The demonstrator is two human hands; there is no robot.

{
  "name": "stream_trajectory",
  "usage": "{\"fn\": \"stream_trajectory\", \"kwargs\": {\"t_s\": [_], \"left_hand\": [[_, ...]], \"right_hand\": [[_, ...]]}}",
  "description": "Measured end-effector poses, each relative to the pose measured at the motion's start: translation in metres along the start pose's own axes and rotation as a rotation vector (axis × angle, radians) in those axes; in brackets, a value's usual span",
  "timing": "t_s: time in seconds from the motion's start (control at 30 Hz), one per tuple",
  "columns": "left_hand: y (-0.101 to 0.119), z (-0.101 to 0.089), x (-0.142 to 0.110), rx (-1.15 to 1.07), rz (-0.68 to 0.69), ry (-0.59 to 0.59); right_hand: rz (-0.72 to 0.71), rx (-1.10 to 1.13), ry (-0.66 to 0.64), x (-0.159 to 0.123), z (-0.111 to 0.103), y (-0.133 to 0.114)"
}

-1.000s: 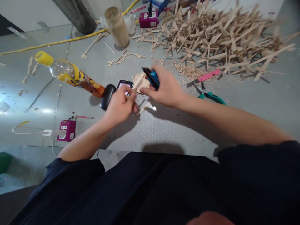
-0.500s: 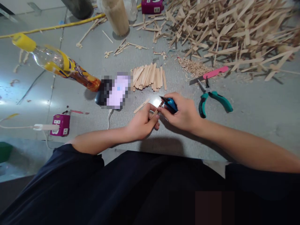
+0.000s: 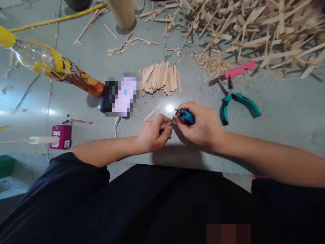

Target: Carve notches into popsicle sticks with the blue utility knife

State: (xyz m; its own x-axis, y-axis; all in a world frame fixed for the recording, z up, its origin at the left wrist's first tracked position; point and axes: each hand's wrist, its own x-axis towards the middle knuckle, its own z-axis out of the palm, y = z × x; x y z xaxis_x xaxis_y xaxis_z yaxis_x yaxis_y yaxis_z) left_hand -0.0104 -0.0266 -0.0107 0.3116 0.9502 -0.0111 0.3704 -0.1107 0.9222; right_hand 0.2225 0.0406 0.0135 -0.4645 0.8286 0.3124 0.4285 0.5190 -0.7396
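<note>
My left hand (image 3: 156,134) pinches a wooden craft stick (image 3: 170,122) between thumb and fingers. My right hand (image 3: 203,127) is wrapped around a blue-handled tool with a dark pointed tip (image 3: 187,117); its exact kind is partly hidden by the fingers. The right fingertips touch or nearly touch the upper end of the held stick, and the tool's tip points left above it. A single loose craft stick (image 3: 152,112) lies on the table just beyond my left hand. Farther off is a layered bunch of craft sticks (image 3: 159,78).
Teal-handled pliers (image 3: 240,100) and a pink-handled blade (image 3: 240,70) lie to the right, near wood shavings (image 3: 214,64). A large stick heap (image 3: 254,30) covers the back right. At left are a drink bottle (image 3: 61,66), a phone (image 3: 125,96) and a purple socket block (image 3: 61,136).
The view has shifted slightly. My right hand has turned the blue-handled tool so its tip points more to the left, and the held stick appears more edge-on.
</note>
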Motion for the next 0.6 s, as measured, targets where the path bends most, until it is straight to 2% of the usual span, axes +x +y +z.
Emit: {"fn": "stream_trajectory", "kwargs": {"t_s": [0.17, 0.37, 0.6], "left_hand": [[0.003, -0.002, 0.002, 0.094, 0.093, 0.023], [0.001, -0.003, 0.006, 0.16, 0.254, 0.099], [0.004, -0.003, 0.006, 0.204, 0.202, 0.099]], "right_hand": [[0.111, 0.013, 0.018, -0.001, 0.0, -0.005], [0.206, 0.195, 0.056, 0.001, -0.002, -0.012], [0.318, 0.314, 0.043, 0.006, -0.001, -0.013]]}}
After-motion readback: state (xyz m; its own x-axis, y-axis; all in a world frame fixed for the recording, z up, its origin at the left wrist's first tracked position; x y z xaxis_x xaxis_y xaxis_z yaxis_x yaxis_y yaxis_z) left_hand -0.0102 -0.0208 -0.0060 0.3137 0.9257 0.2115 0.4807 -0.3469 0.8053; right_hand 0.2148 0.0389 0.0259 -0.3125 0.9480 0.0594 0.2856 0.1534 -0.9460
